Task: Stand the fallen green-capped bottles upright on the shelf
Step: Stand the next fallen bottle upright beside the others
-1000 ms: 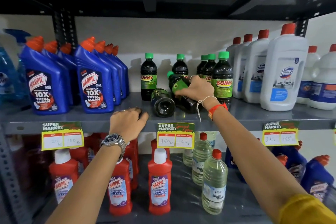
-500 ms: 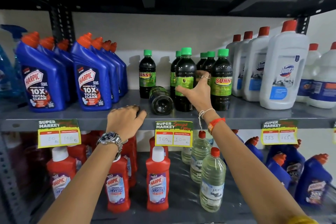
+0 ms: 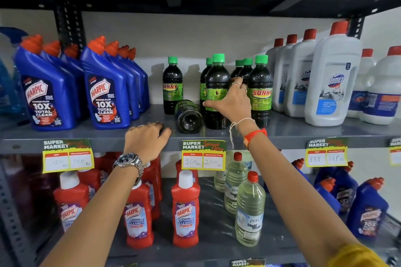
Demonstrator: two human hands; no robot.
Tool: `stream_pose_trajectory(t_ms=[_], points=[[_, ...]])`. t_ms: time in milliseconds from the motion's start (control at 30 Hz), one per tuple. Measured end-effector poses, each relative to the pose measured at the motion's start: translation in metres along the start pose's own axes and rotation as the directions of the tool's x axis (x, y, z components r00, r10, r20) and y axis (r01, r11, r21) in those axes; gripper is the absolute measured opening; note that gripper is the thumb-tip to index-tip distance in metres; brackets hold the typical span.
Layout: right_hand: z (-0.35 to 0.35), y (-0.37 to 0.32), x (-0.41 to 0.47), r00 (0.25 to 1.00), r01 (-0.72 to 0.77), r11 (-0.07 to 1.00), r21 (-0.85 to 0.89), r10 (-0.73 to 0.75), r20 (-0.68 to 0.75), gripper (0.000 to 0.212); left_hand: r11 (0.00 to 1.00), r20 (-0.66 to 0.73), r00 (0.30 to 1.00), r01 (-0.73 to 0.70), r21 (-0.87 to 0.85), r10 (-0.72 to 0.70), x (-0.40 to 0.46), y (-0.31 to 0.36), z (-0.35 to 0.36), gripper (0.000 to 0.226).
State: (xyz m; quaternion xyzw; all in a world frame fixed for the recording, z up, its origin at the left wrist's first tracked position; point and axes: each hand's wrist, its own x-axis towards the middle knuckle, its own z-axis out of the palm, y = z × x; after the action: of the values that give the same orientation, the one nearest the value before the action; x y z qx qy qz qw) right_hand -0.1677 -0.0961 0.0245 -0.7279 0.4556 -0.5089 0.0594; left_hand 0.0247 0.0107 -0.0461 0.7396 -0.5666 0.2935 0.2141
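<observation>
Steadying upright bottle (image 3: 217, 91), right hand (image 3: 231, 104) wrapped around its label; I release gently. Fallen bottle (image 3: 188, 117) lies touching its left. Left hand (image 3: 146, 138) flat on shelf (image 3: 303, 131).

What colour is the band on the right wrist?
Orange-red, on the right wrist band, clearest in the head view.

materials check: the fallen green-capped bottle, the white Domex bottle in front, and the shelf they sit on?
Fallen green-capped bottle: looks like clear, glossy plastic over dark liquid; highlights glint on its moulded base. Glass can't be ruled out.
White Domex bottle: opaque white plastic, satin sheen, red cap.
Shelf: seemingly grey painted metal; smooth, faintly reflective, with a thin folded front edge.
</observation>
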Motion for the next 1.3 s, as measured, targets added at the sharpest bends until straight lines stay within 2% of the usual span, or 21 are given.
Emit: stream_pose_trajectory(t_ms=[100, 167, 233, 267, 333, 400, 467, 567, 700, 800, 867, 933, 967, 1033, 1100, 1133, 1200, 1300], points=[[-0.004, 0.005, 0.010, 0.984, -0.143, 0.966, 0.215, 0.114, 0.139, 0.099, 1.000, 0.009, 1.000, -0.016, 0.021, 0.016, 0.000, 0.000, -0.001, 0.049], [-0.008, 0.009, 0.013, 0.938, -0.294, 0.864, 0.409, 0.178, 0.298, 0.080, 1.000, 0.009, 1.000, -0.016, 0.019, 0.016, 0.000, 0.000, -0.002, 0.049], [-0.010, 0.014, 0.013, 0.907, -0.359, 0.772, 0.525, 0.158, 0.389, 0.064, 1.000, 0.007, 1.000, -0.006, 0.010, 0.006, 0.000, 0.001, -0.001, 0.049], [-0.011, 0.015, 0.013, 0.903, -0.365, 0.754, 0.546, 0.144, 0.405, 0.063, 1.000, 0.009, 1.000, -0.005, 0.010, 0.005, 0.001, 0.000, -0.001, 0.050], [-0.010, 0.014, 0.011, 0.913, -0.330, 0.809, 0.486, 0.142, 0.383, 0.078, 1.000, 0.008, 1.000, -0.002, 0.007, 0.002, 0.000, 0.000, 0.000, 0.050], [-0.007, 0.012, 0.009, 0.948, -0.228, 0.923, 0.311, 0.137, 0.288, 0.105, 1.000, 0.006, 1.000, 0.004, 0.001, -0.004, 0.000, 0.000, 0.000, 0.049], [-0.002, 0.010, 0.005, 0.977, -0.123, 0.970, 0.210, 0.081, 0.195, 0.118, 1.000, 0.010, 1.000, 0.005, -0.001, -0.005, 0.000, 0.000, -0.001, 0.049], [0.000, 0.012, 0.006, 0.986, -0.091, 0.979, 0.183, 0.062, 0.156, 0.111, 1.000, 0.012, 1.000, 0.002, -0.002, -0.002, -0.001, 0.001, -0.002, 0.048], [-0.001, 0.022, 0.013, 0.945, -0.258, 0.901, 0.349, 0.160, 0.285, 0.079, 1.000, 0.016, 1.000, -0.003, 0.008, 0.003, 0.000, 0.001, -0.003, 0.048], [-0.003, 0.025, 0.014, 0.924, -0.315, 0.838, 0.445, 0.164, 0.347, 0.071, 1.000, 0.008, 1.000, 0.001, 0.003, -0.001, -0.001, 0.001, -0.003, 0.049], [-0.005, 0.023, 0.011, 0.920, -0.318, 0.834, 0.451, 0.158, 0.359, 0.069, 1.000, 0.004, 1.000, 0.000, 0.008, 0.000, 0.000, 0.001, -0.003, 0.049], [-0.009, 0.017, 0.005, 0.940, -0.258, 0.881, 0.396, 0.134, 0.314, 0.071, 1.000, 0.001, 1.000, -0.002, 0.008, 0.002, -0.001, 0.001, -0.003, 0.050], [-0.010, 0.013, 0.000, 0.964, -0.191, 0.916, 0.353, 0.107, 0.243, 0.075, 1.000, -0.001, 1.000, -0.002, 0.006, 0.002, -0.001, 0.000, -0.003, 0.050], [-0.013, 0.003, -0.013, 1.000, -0.022, 0.971, 0.237, 0.019, 0.016, 0.079, 1.000, 0.009, 1.000, -0.003, 0.000, 0.003, 0.000, -0.001, -0.002, 0.050], [-0.018, -0.012, -0.027, 0.978, 0.116, 0.984, 0.133, -0.090, -0.188, 0.074, 1.000, 0.052, 0.999, -0.008, -0.007, 0.008, 0.001, -0.002, -0.002, 0.051], [-0.020, -0.020, -0.032, 0.961, 0.172, 0.980, 0.101, -0.144, -0.235, 0.070, 1.000, 0.089, 0.996, -0.015, -0.011, 0.016, 0.003, -0.003, -0.003, 0.053], [-0.023, -0.037, -0.036, 0.947, 0.269, 0.961, 0.059, -0.253, -0.196, 0.060, 0.999, 0.176, 0.983, -0.041, -0.034, 0.046, 0.004, -0.007, -0.006, 0.061], [-0.018, -0.060, -0.031, 0.927, 0.372, 0.928, -0.025, -0.370, 0.056, 0.050, 0.994, 0.225, 0.973, -0.035, -0.102, 0.058, -0.001, -0.020, -0.012, 0.067]])
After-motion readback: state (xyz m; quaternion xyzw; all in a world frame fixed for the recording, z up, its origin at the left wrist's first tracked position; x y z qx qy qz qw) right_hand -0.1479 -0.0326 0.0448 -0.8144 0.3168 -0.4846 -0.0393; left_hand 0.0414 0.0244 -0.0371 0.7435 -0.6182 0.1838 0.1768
